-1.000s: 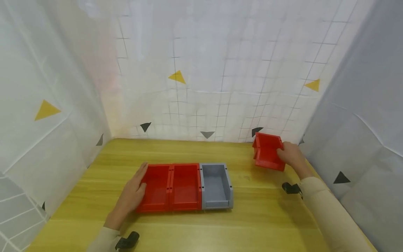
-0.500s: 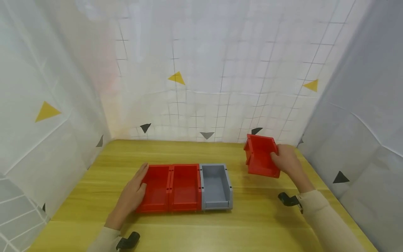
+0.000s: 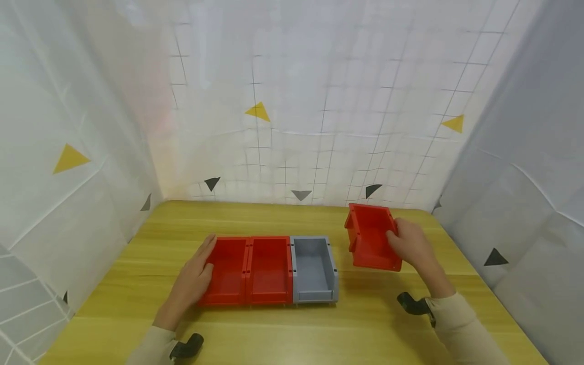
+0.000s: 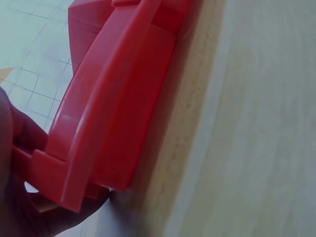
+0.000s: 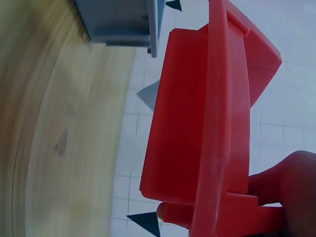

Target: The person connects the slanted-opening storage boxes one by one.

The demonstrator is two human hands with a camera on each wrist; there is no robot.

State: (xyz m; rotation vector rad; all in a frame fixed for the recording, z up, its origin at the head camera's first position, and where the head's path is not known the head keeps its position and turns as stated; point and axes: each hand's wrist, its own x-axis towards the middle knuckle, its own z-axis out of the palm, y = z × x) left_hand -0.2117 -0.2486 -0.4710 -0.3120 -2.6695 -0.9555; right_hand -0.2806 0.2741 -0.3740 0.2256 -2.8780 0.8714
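Three open-front storage bins stand side by side on the table: a left red bin [image 3: 229, 268], a middle red bin [image 3: 269, 268] and a grey bin [image 3: 313, 263] on the right. My left hand [image 3: 191, 281] grips the left red bin by its outer side wall, thumb over the inside; the left wrist view shows fingers under the front corner of this bin [image 4: 98, 98]. Off to the right of the grey bin, my right hand [image 3: 412, 246] holds another red bin [image 3: 371, 233] by its right wall, tilted and raised over the table. Its inside shows nothing in it.
The wooden table [image 3: 292, 334] carries the row of bins near its middle. White sheets with grid lines and triangle marks enclose it at the back [image 3: 292, 126] and on both sides. A black wrist mount [image 3: 412, 304] sits on each forearm.
My right hand has carried its red bin left and toward me, closer to the grey bin. The left hand and the row of bins have stayed in place.
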